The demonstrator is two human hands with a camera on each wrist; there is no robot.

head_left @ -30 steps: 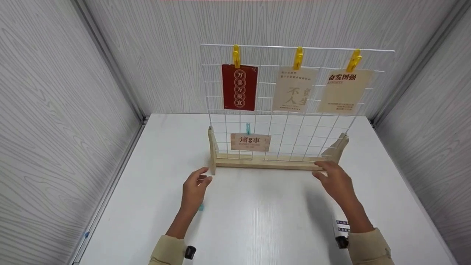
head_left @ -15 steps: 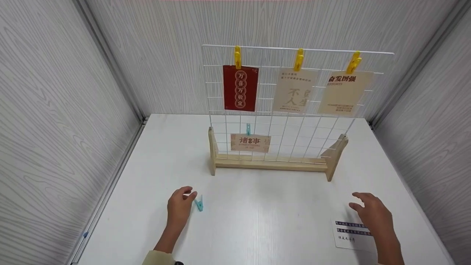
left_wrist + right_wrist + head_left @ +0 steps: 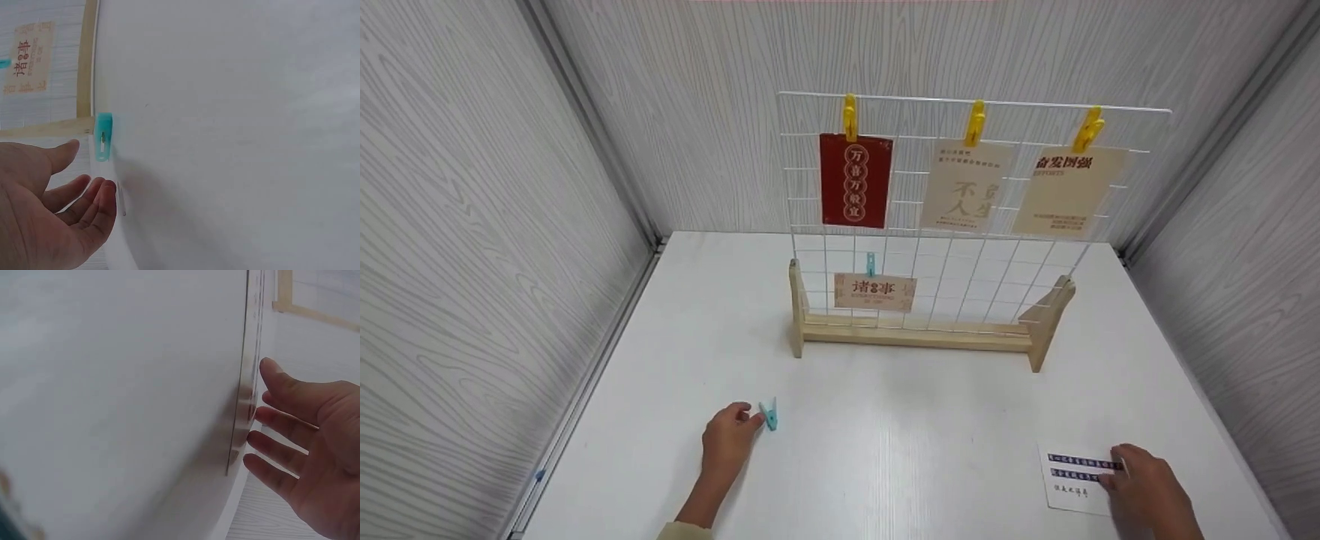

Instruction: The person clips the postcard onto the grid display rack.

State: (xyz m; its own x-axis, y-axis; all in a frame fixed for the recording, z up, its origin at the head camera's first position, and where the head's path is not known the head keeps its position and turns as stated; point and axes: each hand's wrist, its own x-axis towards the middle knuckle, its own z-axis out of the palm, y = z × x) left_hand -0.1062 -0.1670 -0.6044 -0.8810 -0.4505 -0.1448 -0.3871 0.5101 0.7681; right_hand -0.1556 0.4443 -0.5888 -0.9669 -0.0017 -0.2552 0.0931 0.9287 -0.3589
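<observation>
A teal clothespin (image 3: 769,417) lies on the white table, right beside the fingertips of my left hand (image 3: 726,442). In the left wrist view the thumb and fingers of that hand stand apart with nothing between them, and the clothespin (image 3: 103,136) is just past them. My right hand (image 3: 1147,486) reaches over the right part of a white card (image 3: 1069,501) with dark blue printed strips. In the right wrist view the fingertips are at the card's edge (image 3: 239,405) and the thumb is spread away. Part of the card is hidden under the hand.
A white wire grid (image 3: 937,270) stands on a wooden base (image 3: 915,339). Yellow clothespins (image 3: 975,124) hold a red card (image 3: 855,181) and two beige cards (image 3: 967,187) on it. Lower hangs a small pink card (image 3: 874,292) on a teal clothespin (image 3: 871,264). Walls enclose the table.
Both hands have come back from the ends of the wooden base. The left has moved beside the loose clothespin; the right has gone down and outward to the white card.
</observation>
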